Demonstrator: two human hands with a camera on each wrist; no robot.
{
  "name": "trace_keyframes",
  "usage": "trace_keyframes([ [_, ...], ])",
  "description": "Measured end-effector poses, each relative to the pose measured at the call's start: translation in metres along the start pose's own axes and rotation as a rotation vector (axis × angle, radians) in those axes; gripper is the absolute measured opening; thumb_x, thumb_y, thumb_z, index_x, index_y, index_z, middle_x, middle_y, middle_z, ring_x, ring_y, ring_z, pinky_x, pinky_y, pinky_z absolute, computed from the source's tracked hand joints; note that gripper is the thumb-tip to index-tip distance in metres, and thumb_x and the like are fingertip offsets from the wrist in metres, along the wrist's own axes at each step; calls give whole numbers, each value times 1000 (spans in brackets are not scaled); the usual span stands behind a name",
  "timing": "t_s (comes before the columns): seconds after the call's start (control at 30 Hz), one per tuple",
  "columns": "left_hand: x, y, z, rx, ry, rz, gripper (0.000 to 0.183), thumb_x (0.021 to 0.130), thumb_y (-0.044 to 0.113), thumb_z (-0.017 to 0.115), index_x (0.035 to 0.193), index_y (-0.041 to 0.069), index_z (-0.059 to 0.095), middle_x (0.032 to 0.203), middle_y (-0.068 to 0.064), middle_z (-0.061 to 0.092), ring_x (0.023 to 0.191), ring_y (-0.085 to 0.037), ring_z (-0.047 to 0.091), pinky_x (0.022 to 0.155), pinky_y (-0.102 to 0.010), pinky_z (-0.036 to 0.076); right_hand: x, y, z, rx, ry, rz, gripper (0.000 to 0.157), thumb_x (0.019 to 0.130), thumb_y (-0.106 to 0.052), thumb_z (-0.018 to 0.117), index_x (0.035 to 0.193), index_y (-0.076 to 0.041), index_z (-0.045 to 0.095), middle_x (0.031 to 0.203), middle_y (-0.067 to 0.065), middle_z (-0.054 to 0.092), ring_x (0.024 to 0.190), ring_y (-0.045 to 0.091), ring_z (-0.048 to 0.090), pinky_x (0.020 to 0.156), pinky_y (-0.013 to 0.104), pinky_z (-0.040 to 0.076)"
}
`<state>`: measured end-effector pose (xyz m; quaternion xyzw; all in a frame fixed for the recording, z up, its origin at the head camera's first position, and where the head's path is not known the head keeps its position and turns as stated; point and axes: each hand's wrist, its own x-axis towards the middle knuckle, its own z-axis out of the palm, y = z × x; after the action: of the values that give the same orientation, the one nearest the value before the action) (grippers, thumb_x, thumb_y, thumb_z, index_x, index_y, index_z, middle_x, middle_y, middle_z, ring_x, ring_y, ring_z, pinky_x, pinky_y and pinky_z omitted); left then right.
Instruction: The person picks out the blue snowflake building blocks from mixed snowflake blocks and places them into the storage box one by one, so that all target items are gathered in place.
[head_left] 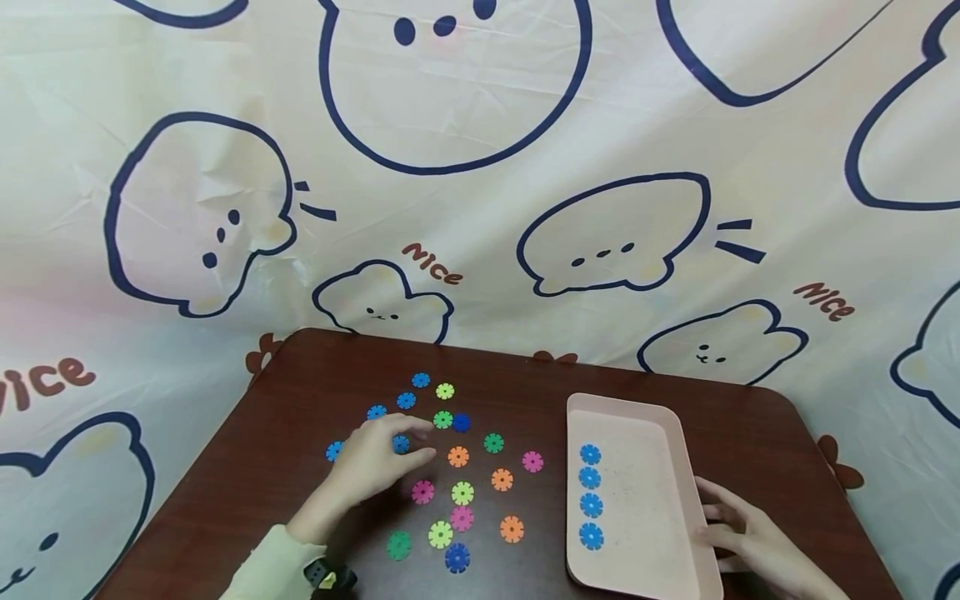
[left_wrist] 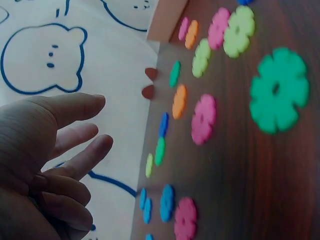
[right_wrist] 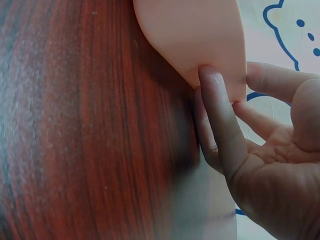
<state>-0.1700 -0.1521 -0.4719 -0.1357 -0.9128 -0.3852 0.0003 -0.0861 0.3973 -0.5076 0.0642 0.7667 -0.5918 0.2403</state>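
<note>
Over the left part of the dark wooden table my left hand (head_left: 363, 462) hangs with thumb and forefinger spread apart and nothing between them. A blue notched plastic disc (head_left: 401, 444) shows on the table between these two fingers. The left wrist view has the hand (left_wrist: 55, 150) beside a pink disc (left_wrist: 204, 119) and a green disc (left_wrist: 279, 91) on the tabletop. My right hand (head_left: 742, 537) touches the right side of a shallow pink tray (head_left: 641, 500). From the right wrist view, its fairly straight fingers (right_wrist: 215, 90) rest against the tray's outer wall. Several blue discs (head_left: 591, 478) lie in a column inside the tray.
Loose discs are scattered on the table left of the tray, among them an orange disc (head_left: 502, 479), a dark blue disc (head_left: 457, 557) and a light green disc (head_left: 440, 534). A curtain (head_left: 480, 208) with cartoon outlines hangs behind the table (head_left: 315, 358).
</note>
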Motion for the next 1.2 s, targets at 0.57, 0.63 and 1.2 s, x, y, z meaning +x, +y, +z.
trace_keyframes([
  [0.57, 2, -51, -6, 151, 26, -131, 45, 84, 37, 88, 121, 14, 77, 117, -5, 72, 110, -28, 66, 83, -52, 56, -2, -2, 1, 14, -5, 11, 84, 105, -19, 63, 163, 2, 6, 129, 19, 61, 109, 34, 68, 83, 56, 59],
  [0.63, 2, -54, -5, 165, 17, -158, 46, 83, 38, 88, 120, 13, 77, 112, -3, 72, 104, -25, 66, 80, -49, 56, -2, -2, 1, 21, -11, 8, 84, 105, -19, 62, 163, 3, 6, 129, 19, 61, 110, 34, 68, 83, 56, 59],
  [1.2, 6, -57, 2, 206, 36, -168, 35, 82, 34, 90, 109, 15, 78, 100, -2, 67, 88, -20, 62, 66, -40, 54, -3, -2, 3, 10, 5, 8, 85, 104, -18, 64, 163, 3, 7, 127, 18, 61, 109, 34, 68, 82, 56, 59],
])
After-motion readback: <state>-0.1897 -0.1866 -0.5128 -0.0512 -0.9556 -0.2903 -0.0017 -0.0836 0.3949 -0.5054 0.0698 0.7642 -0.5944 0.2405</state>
